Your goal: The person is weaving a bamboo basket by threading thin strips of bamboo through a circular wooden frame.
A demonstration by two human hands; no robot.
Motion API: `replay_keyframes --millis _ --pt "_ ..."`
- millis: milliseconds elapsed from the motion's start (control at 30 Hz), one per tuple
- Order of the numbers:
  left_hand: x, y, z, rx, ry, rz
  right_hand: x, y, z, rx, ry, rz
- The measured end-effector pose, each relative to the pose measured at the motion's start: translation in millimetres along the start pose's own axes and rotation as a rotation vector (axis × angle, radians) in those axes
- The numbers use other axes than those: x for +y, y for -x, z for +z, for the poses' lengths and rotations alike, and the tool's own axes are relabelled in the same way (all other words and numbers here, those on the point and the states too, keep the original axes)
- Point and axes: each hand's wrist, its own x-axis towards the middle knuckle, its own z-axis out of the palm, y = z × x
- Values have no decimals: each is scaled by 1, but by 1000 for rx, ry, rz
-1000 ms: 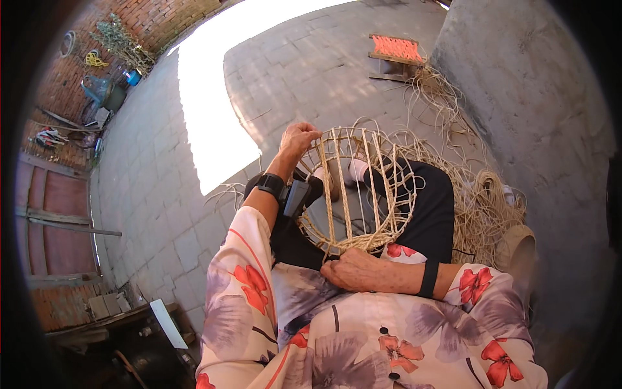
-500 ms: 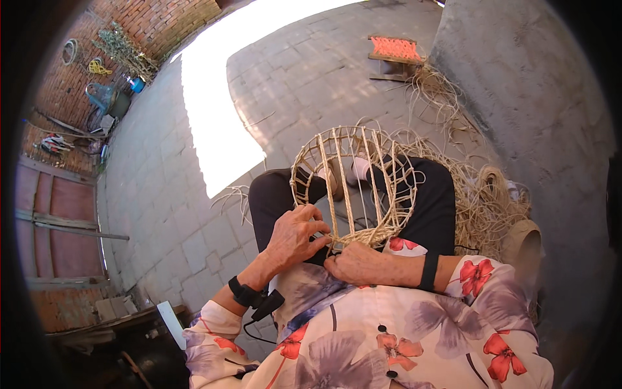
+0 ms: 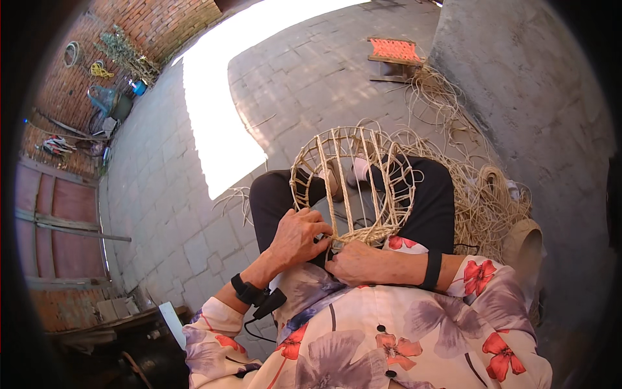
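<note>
A round open frame of pale cane (image 3: 353,185) with upright ribs rests on my lap, over black trousers. My left hand (image 3: 299,236) sits at the frame's near rim, fingers curled around a thin cane strand (image 3: 337,238). My right hand (image 3: 353,262) lies just below the rim and grips the same near edge of the frame, touching my left hand. A black watch is on my left wrist and a black band on my right. My feet show through the ribs.
A heap of loose cane strands (image 3: 483,201) lies to my right beside a grey wall (image 3: 518,97). A small stool with an orange woven seat (image 3: 395,50) stands farther off on the paved ground. A brick wall and clutter are at the left.
My left hand has come down from the frame's far top rim to its near rim beside my right hand. The frame has tilted a little toward me.
</note>
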Motion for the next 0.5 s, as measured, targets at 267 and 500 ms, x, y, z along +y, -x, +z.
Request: replay_keyframes --millis 267,500 --pt "3 5 7 99 -112 58 33 28 -51 643 -229 163" --pt "5 6 18 203 -217 122 61 4 -31 637 -531 242"
